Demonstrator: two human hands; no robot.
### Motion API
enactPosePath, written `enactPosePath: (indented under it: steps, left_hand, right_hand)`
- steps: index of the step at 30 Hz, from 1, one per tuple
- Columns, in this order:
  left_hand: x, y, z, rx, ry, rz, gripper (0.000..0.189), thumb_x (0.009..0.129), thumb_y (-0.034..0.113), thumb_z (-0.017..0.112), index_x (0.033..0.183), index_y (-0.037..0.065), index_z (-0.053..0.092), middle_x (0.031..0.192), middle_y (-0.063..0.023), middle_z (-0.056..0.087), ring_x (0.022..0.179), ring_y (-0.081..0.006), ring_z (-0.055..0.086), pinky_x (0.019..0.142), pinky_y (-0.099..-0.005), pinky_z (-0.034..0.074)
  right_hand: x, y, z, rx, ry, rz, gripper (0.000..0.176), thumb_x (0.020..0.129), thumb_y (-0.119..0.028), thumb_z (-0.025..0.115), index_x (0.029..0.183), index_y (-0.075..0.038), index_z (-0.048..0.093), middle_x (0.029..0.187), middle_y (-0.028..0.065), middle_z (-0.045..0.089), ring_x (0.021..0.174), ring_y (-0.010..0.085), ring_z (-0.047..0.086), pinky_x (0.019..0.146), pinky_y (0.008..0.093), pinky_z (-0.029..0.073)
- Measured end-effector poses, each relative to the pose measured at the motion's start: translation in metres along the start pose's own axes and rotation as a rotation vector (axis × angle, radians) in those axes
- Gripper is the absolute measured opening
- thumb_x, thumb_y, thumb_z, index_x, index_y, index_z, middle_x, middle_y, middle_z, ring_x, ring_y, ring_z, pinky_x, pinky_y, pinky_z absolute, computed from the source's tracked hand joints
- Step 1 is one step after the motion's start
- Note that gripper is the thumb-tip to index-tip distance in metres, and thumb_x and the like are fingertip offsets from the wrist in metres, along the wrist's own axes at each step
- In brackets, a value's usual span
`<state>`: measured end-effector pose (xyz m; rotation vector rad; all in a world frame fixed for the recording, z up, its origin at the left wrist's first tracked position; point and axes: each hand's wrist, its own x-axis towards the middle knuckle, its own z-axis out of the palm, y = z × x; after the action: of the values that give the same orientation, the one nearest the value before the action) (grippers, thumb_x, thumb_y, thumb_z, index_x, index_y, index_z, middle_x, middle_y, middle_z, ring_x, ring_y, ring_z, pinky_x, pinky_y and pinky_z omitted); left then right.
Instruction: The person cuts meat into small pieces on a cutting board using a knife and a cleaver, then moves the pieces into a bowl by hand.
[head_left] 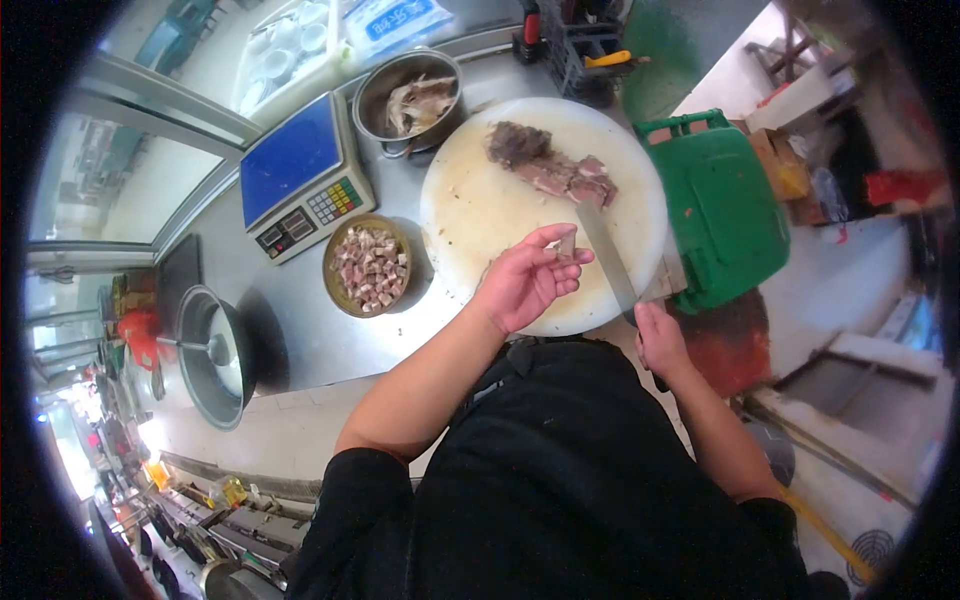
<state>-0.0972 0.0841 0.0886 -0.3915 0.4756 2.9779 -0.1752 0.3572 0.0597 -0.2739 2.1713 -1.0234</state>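
The right hand (660, 340) is covering much of the knife (606, 258) handle; the left hand (528, 282) is partly hiding the meat piece (567, 246) in its pinch.

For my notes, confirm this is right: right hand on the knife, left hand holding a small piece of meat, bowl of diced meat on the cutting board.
One error: the head view shows the bowl of diced meat on the metal counter, beside the cutting board. The right hand is on the knife and the left hand holds a small piece of meat.
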Motion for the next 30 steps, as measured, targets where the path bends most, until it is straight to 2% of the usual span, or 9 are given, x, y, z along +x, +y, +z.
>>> enactPosePath:
  steps: [3, 7, 12, 17, 22, 25, 30]
  left_hand:
    - [-0.005, 0.003, 0.003, 0.115, -0.008, 0.035, 0.042, 0.092, 0.008, 0.060, 0.133, 0.003, 0.055, 0.117, -0.0178, 0.065, 0.091, -0.0204, 0.063, 0.087, -0.0337, 0.051]
    - [-0.016, 0.006, 0.019, 0.316, 0.028, 0.106, 0.044, 0.091, 0.005, 0.062, 0.134, 0.001, 0.056, 0.114, -0.0148, 0.066, 0.095, -0.0188, 0.063, 0.087, -0.0319, 0.051]
    - [-0.026, 0.009, 0.036, 0.681, 0.030, 0.305, 0.046, 0.091, 0.005, 0.066, 0.136, 0.003, 0.056, 0.108, -0.0092, 0.066, 0.099, -0.0162, 0.063, 0.087, -0.0298, 0.051]
    - [-0.035, 0.014, 0.041, 0.741, 0.005, 0.263, 0.046, 0.092, 0.007, 0.067, 0.137, 0.003, 0.056, 0.108, -0.0084, 0.067, 0.099, -0.0152, 0.062, 0.089, -0.0305, 0.051]
    - [-0.040, 0.012, 0.047, 0.751, -0.005, 0.250, 0.046, 0.093, 0.005, 0.064, 0.138, 0.002, 0.054, 0.111, -0.0098, 0.067, 0.096, -0.0155, 0.062, 0.088, -0.0305, 0.051]
    - [-0.041, 0.011, 0.046, 0.629, -0.041, 0.240, 0.048, 0.093, 0.002, 0.061, 0.140, 0.002, 0.053, 0.112, -0.0112, 0.066, 0.093, -0.0157, 0.061, 0.086, -0.0305, 0.050]
    - [-0.046, 0.010, 0.055, 0.779, -0.031, 0.318, 0.044, 0.093, 0.001, 0.057, 0.137, 0.003, 0.055, 0.108, -0.0093, 0.066, 0.088, -0.0148, 0.059, 0.078, -0.0296, 0.051]
  right_hand:
    - [0.002, -0.004, 0.000, 0.017, -0.018, 0.005, 0.043, 0.105, -0.037, 0.047, 0.095, 0.002, 0.060, 0.069, 0.0163, 0.055, 0.065, 0.0263, 0.055, 0.066, 0.0422, 0.045]
    - [0.006, -0.006, -0.001, 0.014, -0.041, 0.022, 0.042, 0.104, -0.037, 0.047, 0.098, 0.002, 0.061, 0.073, 0.0194, 0.058, 0.069, 0.0296, 0.057, 0.069, 0.0432, 0.047]
    - [0.013, -0.001, 0.000, -0.026, -0.039, 0.012, 0.040, 0.104, -0.035, 0.047, 0.100, 0.002, 0.060, 0.080, 0.0232, 0.061, 0.075, 0.0343, 0.060, 0.073, 0.0436, 0.048]
    - [0.011, -0.004, 0.000, -0.060, -0.055, -0.003, 0.041, 0.105, -0.035, 0.046, 0.097, 0.003, 0.058, 0.082, 0.0243, 0.061, 0.077, 0.0381, 0.060, 0.073, 0.0443, 0.047]
    - [0.009, -0.009, 0.000, -0.069, -0.052, 0.002, 0.040, 0.105, -0.035, 0.046, 0.097, 0.003, 0.057, 0.083, 0.0243, 0.060, 0.077, 0.0378, 0.060, 0.073, 0.0449, 0.047]
    - [0.009, -0.007, 0.000, -0.081, -0.059, 0.009, 0.040, 0.105, -0.035, 0.046, 0.098, 0.003, 0.057, 0.083, 0.0242, 0.060, 0.077, 0.0377, 0.060, 0.073, 0.0450, 0.047]
    - [0.009, -0.005, 0.001, -0.087, -0.064, 0.004, 0.041, 0.105, -0.036, 0.045, 0.098, 0.002, 0.057, 0.084, 0.0239, 0.061, 0.078, 0.0382, 0.060, 0.074, 0.0454, 0.047]
